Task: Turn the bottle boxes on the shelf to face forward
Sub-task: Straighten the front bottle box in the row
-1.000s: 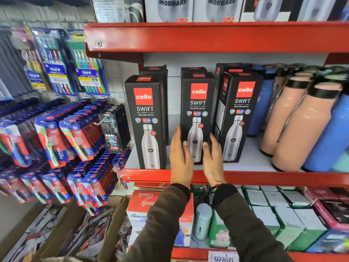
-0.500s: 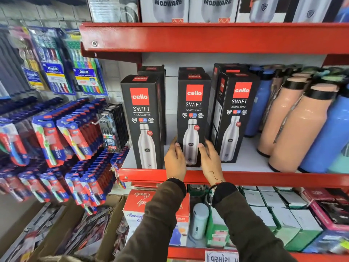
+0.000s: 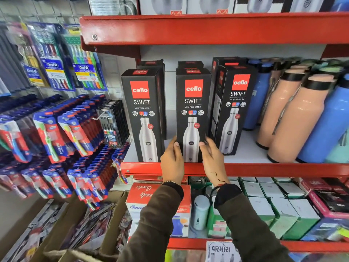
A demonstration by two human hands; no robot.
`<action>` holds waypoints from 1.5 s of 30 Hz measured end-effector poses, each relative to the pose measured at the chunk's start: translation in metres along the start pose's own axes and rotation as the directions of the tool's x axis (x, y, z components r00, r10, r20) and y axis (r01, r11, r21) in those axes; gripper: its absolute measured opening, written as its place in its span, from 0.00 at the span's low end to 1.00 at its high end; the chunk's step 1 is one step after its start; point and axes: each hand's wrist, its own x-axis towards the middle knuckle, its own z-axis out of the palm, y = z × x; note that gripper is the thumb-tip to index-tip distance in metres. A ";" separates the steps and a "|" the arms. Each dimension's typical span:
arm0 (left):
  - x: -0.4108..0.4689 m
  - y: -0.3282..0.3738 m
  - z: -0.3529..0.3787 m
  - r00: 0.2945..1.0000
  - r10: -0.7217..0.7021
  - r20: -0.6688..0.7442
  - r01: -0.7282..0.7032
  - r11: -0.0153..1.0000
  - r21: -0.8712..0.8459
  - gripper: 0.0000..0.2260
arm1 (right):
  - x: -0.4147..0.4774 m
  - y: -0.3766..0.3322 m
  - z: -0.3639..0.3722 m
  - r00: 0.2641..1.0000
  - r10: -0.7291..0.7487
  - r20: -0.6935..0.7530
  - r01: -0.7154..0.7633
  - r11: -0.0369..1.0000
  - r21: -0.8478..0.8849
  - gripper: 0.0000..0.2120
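Middle box (image 3: 192,103) upright at the shelf (image 3: 264,169) near edge, front facing me, my left hand (image 3: 172,163) and right hand (image 3: 213,157) grasping its lower sides, left box (image 3: 141,110) beside it.

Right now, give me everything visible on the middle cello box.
The middle box is a tall black carton, apparently card, with a red cello logo, SWIFT lettering and a steel bottle picture. It stands upright at the shelf front edge, face forward. The left hand and right hand grip its lower sides. Another box stands close behind it.
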 end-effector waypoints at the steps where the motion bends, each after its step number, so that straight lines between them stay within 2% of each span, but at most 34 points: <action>1: -0.001 0.000 -0.001 1.000 -0.001 0.002 0.001 1.000 0.006 0.18 | -0.001 -0.001 -0.001 1.000 -0.007 0.007 0.007 1.000 -0.019 0.16; 7: -0.002 -0.002 -0.003 1.000 0.022 0.013 -0.022 1.000 0.018 0.18 | -0.004 -0.003 -0.001 0.999 -0.051 0.019 0.052 0.995 -0.080 0.18; 12: -0.008 0.000 0.001 0.999 0.027 -0.030 -0.030 0.996 -0.084 0.16 | -0.006 0.000 -0.008 0.997 -0.071 -0.013 0.070 0.997 -0.042 0.18; 16: -0.021 0.008 0.008 0.988 0.068 -0.138 -0.096 0.974 -0.204 0.18 | -0.004 -0.001 -0.026 0.977 -0.135 -0.168 0.137 0.991 0.004 0.15; 19: -0.028 0.020 0.019 0.947 0.169 -0.274 -0.213 0.967 -0.138 0.17 | 0.003 0.000 -0.048 0.940 -0.173 -0.293 0.182 0.983 0.001 0.14; 21: -0.032 0.031 0.028 0.909 0.282 -0.306 -0.318 0.945 -0.072 0.15 | 0.011 0.001 -0.062 0.928 -0.174 -0.330 0.183 0.983 -0.003 0.15; 23: -0.036 0.041 0.041 0.888 0.384 -0.253 -0.409 0.911 -0.055 0.14 | 0.020 0.003 -0.074 0.920 -0.168 -0.355 0.174 0.985 -0.015 0.17; 26: -0.038 0.054 0.068 0.894 0.445 -0.053 -0.448 0.887 -0.112 0.17 | 0.036 0.010 -0.089 0.944 -0.123 -0.307 0.122 0.992 -0.022 0.23; 29: -0.033 0.063 0.095 0.896 0.415 0.160 -0.401 0.909 -0.112 0.23 | 0.054 0.016 -0.099 0.979 -0.060 -0.196 0.056 0.998 -0.028 0.28; 31: -0.025 0.066 0.109 0.920 0.321 0.225 -0.304 0.946 -0.109 0.25 | 0.063 0.022 -0.104 0.992 -0.013 -0.128 0.013 1.000 -0.006 0.28; 35: -0.005 0.071 0.127 0.975 0.089 0.203 -0.063 0.990 -0.130 0.26 | 0.078 0.031 -0.110 0.999 0.023 -0.027 -0.023 1.000 0.018 0.25; 39: 0.006 0.066 0.139 0.965 -0.152 0.216 0.197 0.959 -0.204 0.23 | 0.083 0.037 -0.110 1.000 0.002 0.006 -0.002 1.000 0.015 0.21; 41: 0.009 0.062 0.141 0.957 -0.192 0.217 0.236 0.950 -0.204 0.21 | 0.084 0.039 -0.110 1.000 -0.004 -0.002 0.004 1.000 0.006 0.20; 45: 0.009 0.056 0.140 0.968 -0.184 0.168 0.214 0.960 -0.179 0.19 | 0.082 0.040 -0.111 0.999 -0.039 -0.005 0.039 0.999 -0.005 0.18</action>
